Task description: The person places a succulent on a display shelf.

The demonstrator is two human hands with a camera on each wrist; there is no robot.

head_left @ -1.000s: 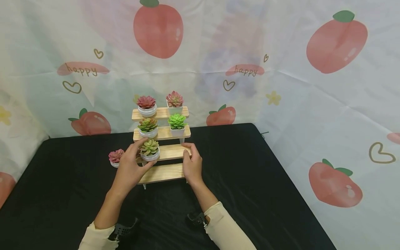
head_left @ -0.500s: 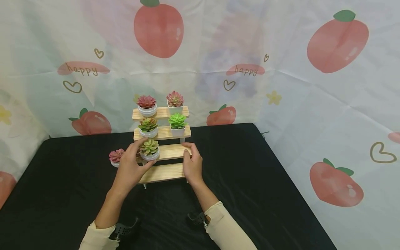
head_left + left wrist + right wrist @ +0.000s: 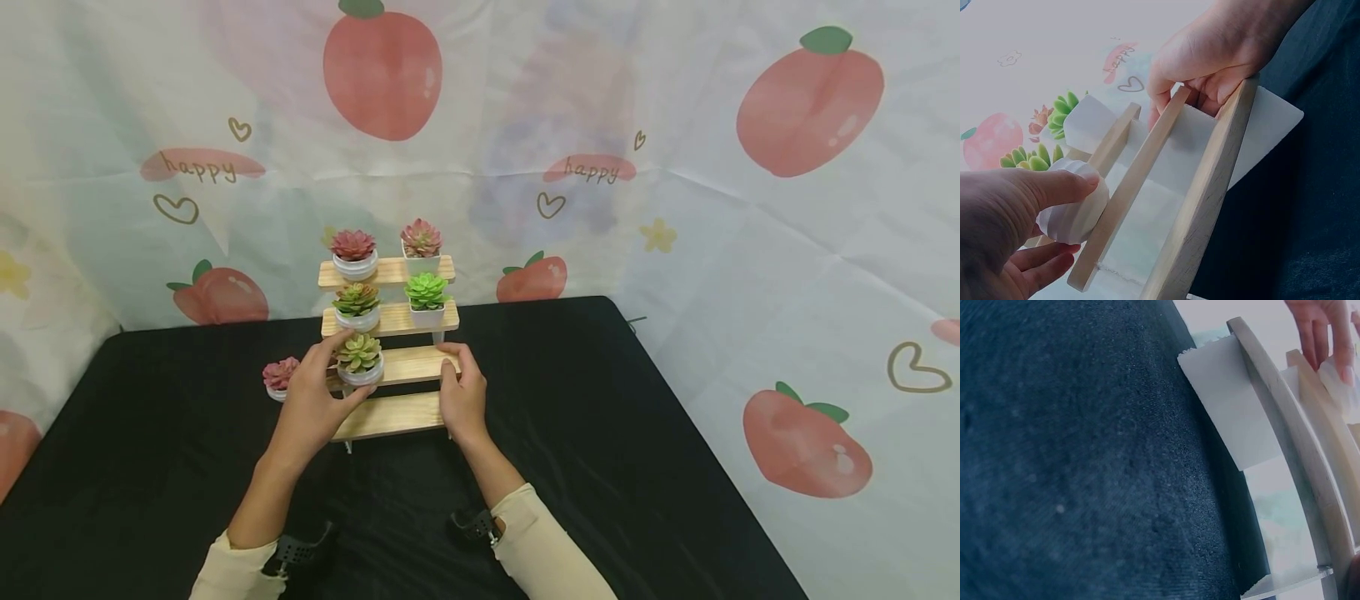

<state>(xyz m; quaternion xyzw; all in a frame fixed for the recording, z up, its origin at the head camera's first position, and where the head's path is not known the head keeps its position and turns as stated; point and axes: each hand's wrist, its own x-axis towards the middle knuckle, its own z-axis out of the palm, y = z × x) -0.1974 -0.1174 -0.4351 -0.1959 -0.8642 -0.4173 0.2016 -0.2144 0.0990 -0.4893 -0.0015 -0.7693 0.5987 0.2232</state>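
Note:
A tiered wooden stand (image 3: 390, 415) with clear side supports stands on the black table. On its second-lowest shelf, at the left end, is a green succulent in a round white pot (image 3: 360, 358). My left hand (image 3: 315, 404) holds that pot between thumb and fingers; the left wrist view shows the thumb on the ribbed white pot (image 3: 1075, 209). At the shelf's right end my right hand (image 3: 463, 400) grips the board, thumb on top. In the left wrist view the right hand (image 3: 1210, 59) bends round the board's end, some fingertips hidden behind it.
Upper shelves bear two pink succulents (image 3: 354, 246), a reddish-green succulent (image 3: 356, 300) and a bright green succulent (image 3: 427, 293). Partly behind my left hand, another pink succulent (image 3: 280, 375) sits on the table (image 3: 600, 433). A printed cloth (image 3: 487, 100) hangs behind.

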